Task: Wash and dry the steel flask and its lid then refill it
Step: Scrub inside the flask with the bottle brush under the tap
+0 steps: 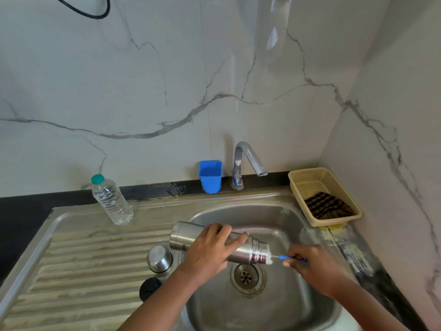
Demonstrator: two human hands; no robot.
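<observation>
over the sink (298, 314), the left hand (210, 249) gripped the flask (241, 249) sideways; the right hand (315, 266) pinched a brush (281, 257) at its mouth.

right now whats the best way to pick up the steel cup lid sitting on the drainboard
Take the steel cup lid from above, fingers spread around its round side wall. It stands upside down on the drainboard, closed top facing up, so there is no rim to hook. The black stopper sits close on its near side, so a grip across the left and right sides probably has more room.

One flask (191, 237), two lids (159, 258), one bottle (111, 200).
</observation>
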